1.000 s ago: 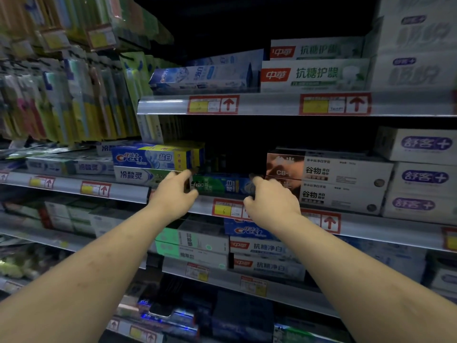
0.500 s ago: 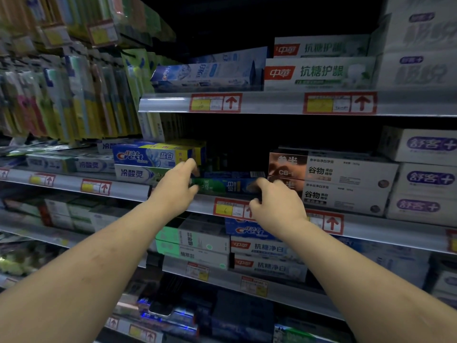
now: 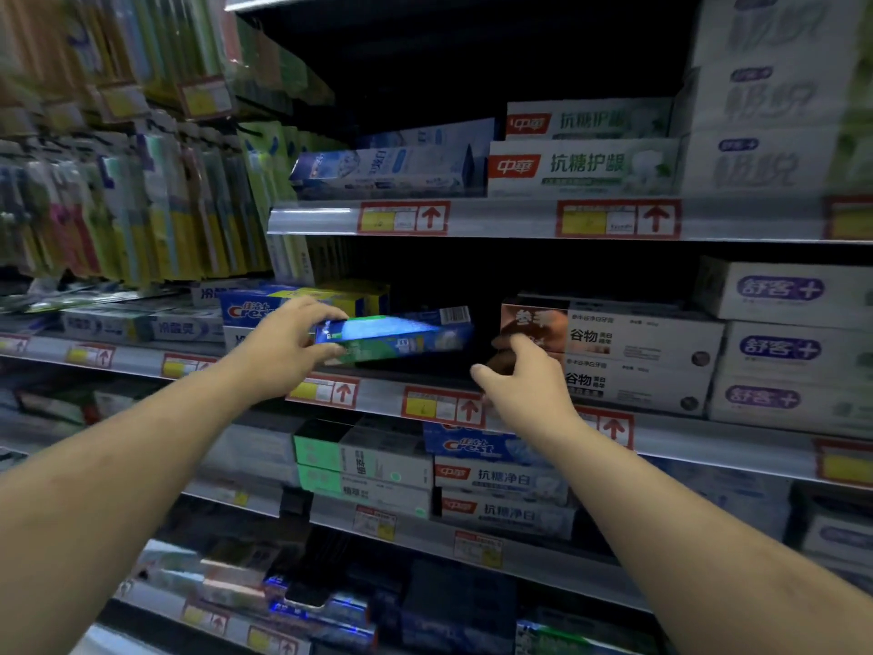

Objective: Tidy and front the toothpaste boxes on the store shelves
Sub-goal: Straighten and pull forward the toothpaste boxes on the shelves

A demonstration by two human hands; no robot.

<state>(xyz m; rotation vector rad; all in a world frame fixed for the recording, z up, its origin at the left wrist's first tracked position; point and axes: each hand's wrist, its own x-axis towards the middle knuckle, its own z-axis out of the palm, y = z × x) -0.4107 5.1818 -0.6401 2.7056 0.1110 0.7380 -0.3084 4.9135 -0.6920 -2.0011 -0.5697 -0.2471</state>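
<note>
While the left hand (image 3: 282, 348) has a closed grip on one end of the blue-green toothpaste box (image 3: 406, 340), tilted just left of the brown-ended boxes (image 3: 536, 323), the right hand (image 3: 526, 387) shows a loose, empty grip; steady the free end, then set it flush.

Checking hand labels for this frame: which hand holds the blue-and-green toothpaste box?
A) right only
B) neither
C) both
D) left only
D: the left hand holds the blue-and-green toothpaste box by its left end; the right hand is apart from it.
</note>
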